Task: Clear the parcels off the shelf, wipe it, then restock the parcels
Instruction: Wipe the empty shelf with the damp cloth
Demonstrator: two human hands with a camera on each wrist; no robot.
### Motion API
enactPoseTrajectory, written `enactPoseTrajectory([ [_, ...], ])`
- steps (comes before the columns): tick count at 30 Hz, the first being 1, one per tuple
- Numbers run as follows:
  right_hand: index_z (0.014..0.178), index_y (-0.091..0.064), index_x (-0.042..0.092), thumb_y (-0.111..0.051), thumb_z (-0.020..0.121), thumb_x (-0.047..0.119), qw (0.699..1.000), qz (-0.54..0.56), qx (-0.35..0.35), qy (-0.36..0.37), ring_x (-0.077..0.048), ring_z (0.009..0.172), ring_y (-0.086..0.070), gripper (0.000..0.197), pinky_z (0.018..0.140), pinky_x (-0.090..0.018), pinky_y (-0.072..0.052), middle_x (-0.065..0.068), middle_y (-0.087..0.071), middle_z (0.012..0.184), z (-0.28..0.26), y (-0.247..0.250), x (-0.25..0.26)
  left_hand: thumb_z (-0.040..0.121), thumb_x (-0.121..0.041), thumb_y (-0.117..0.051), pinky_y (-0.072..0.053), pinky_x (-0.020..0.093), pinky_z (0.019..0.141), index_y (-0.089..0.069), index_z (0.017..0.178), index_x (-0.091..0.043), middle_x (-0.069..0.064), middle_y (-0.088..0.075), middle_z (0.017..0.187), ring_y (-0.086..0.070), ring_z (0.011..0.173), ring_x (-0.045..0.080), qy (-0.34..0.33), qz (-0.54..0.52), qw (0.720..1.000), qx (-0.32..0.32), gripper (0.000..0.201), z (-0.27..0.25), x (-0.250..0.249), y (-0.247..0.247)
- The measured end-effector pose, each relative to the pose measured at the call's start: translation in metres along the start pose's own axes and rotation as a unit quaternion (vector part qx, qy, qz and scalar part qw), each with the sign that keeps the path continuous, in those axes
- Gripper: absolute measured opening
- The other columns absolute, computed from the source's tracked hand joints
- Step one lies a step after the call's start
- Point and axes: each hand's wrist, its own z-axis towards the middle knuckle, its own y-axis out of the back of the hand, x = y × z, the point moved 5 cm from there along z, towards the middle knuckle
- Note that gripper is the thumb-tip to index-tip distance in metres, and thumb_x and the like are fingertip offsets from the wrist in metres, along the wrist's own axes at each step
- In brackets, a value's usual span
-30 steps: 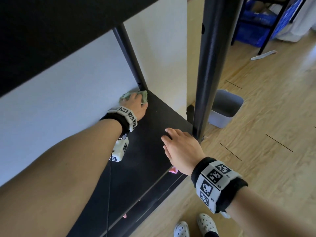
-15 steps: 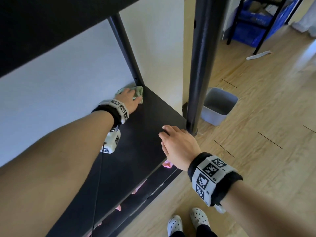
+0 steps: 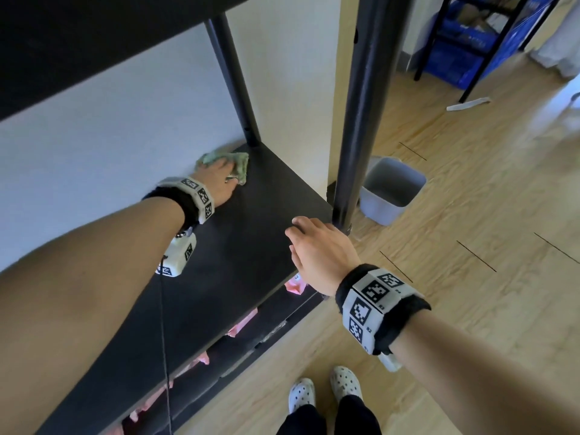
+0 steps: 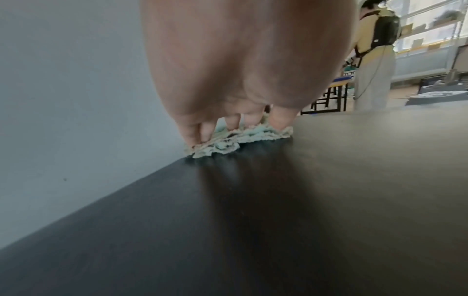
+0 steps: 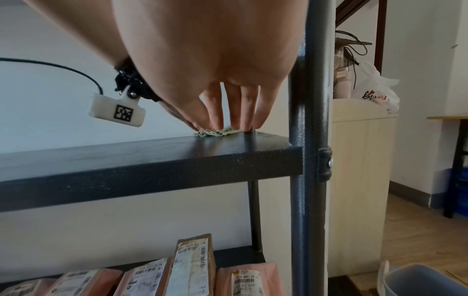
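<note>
The black shelf (image 3: pixel 251 246) carries no parcels. At its back right corner, against the wall, my left hand (image 3: pixel 219 180) presses a crumpled green cloth (image 3: pixel 240 161) flat onto the board. The left wrist view shows its fingers (image 4: pixel 281 120) pushing down on the cloth (image 4: pixel 240 138). My right hand (image 3: pixel 317 246) rests with straight fingers on the shelf's front right part, beside the front post, and holds nothing. Pink and brown labelled parcels (image 5: pixel 195 266) lie on the shelf below; their pink edges (image 3: pixel 295 285) show under the front edge.
A thick black front post (image 3: pixel 361 105) stands just right of my right hand, and a thinner rear post (image 3: pixel 235 83) just beyond the cloth. A grey bin (image 3: pixel 392 189) sits on the wooden floor. Another shelf board hangs overhead. A person (image 4: pixel 375 60) stands far off.
My left hand has slid the cloth a little to the left along the wall, away from the rear post. My right hand stays on the front of the shelf.
</note>
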Motion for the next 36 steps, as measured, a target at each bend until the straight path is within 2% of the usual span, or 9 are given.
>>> enactPoseTrajectory([
  [7,0.119,-0.053,0.012,-0.045,0.094,0.021,1.000,0.013,0.003,0.002,-0.022,0.109,-0.055,0.028,0.093,-0.032,-0.044,-0.004,-0.053,0.124,-0.001,0.009,-0.004,0.100,-0.036,-0.034,-0.009,0.046,0.120,-0.010,0.152,-0.022,-0.004,-0.001,0.161,0.002,0.147,0.033,0.017,-0.058,0.997,0.044,0.059,-0.098,0.002,-0.036],
  [12,0.121,-0.053,0.012,-0.046,0.094,0.021,1.000,0.008,-0.002,0.024,-0.022,0.111,-0.055,0.029,0.095,-0.032,-0.043,-0.005,-0.053,0.126,-0.001,0.020,-0.003,0.101,-0.034,-0.028,-0.010,0.042,0.120,-0.018,0.151,-0.010,0.009,-0.013,0.159,-0.013,0.146,0.033,0.120,-0.029,0.992,0.041,0.056,-0.054,0.026,-0.004],
  [15,0.123,-0.053,0.013,-0.045,0.095,0.022,0.999,0.003,0.009,0.045,-0.022,0.113,-0.055,0.030,0.097,-0.033,-0.044,-0.005,-0.051,0.130,-0.006,0.021,-0.004,0.102,-0.024,-0.029,-0.016,0.038,0.117,-0.031,0.145,-0.006,0.014,-0.025,0.155,-0.024,0.143,0.029,0.058,-0.065,0.996,0.021,0.047,-0.031,-0.018,0.012],
  [19,0.123,-0.054,0.014,-0.052,0.091,0.022,0.997,-0.023,0.040,0.059,-0.021,0.113,-0.054,0.033,0.097,-0.032,-0.043,-0.003,-0.050,0.130,-0.014,0.021,-0.012,0.103,-0.017,-0.025,-0.007,0.034,0.117,-0.022,0.149,-0.006,0.012,-0.016,0.158,-0.014,0.146,0.027,-0.072,-0.014,0.997,0.022,0.047,-0.029,-0.112,0.007],
  [21,0.123,-0.053,0.014,-0.050,0.092,0.023,0.997,-0.030,0.044,0.053,-0.021,0.115,-0.053,0.033,0.099,-0.033,-0.042,-0.003,-0.050,0.131,-0.015,0.023,-0.017,0.102,-0.016,-0.028,-0.002,0.041,0.120,-0.017,0.150,-0.009,0.010,-0.011,0.160,-0.007,0.148,0.027,-0.087,-0.016,0.996,0.017,0.050,-0.037,-0.123,-0.004],
  [23,0.125,-0.051,0.014,-0.046,0.094,0.024,0.996,-0.040,0.051,0.061,-0.020,0.117,-0.052,0.033,0.100,-0.033,-0.042,-0.004,-0.049,0.132,-0.014,0.024,-0.017,0.102,-0.022,-0.029,0.003,0.038,0.119,-0.012,0.152,-0.013,0.005,-0.004,0.161,0.000,0.148,0.025,-0.077,-0.063,0.994,0.037,0.053,-0.058,-0.107,-0.015],
  [27,0.128,-0.050,0.012,-0.048,0.095,0.023,0.992,-0.039,0.079,0.092,-0.020,0.120,-0.051,0.035,0.102,-0.034,-0.043,-0.004,-0.048,0.134,-0.010,0.020,-0.001,0.103,-0.028,-0.028,0.004,0.034,0.118,-0.004,0.153,-0.014,0.004,0.003,0.161,0.005,0.148,0.025,0.039,-0.084,0.994,0.049,0.057,-0.110,-0.035,-0.025],
  [32,0.125,-0.052,0.012,-0.046,0.095,0.020,0.985,-0.035,0.084,0.145,-0.020,0.117,-0.052,0.031,0.099,-0.033,-0.045,-0.004,-0.050,0.132,-0.004,0.007,0.030,0.102,-0.033,-0.029,-0.006,0.044,0.120,-0.004,0.153,-0.014,0.006,0.001,0.161,-0.004,0.148,0.032,0.245,-0.094,0.964,0.052,0.060,-0.174,0.090,-0.043],
  [36,0.124,-0.052,0.011,-0.045,0.095,0.019,0.981,-0.029,0.091,0.171,-0.021,0.116,-0.052,0.031,0.096,-0.032,-0.043,-0.004,-0.050,0.131,0.003,-0.004,0.049,0.102,-0.018,-0.032,0.000,0.034,0.118,-0.004,0.152,-0.008,0.007,0.002,0.161,-0.001,0.148,0.027,0.249,-0.130,0.959,0.029,0.058,-0.228,0.090,-0.060],
])
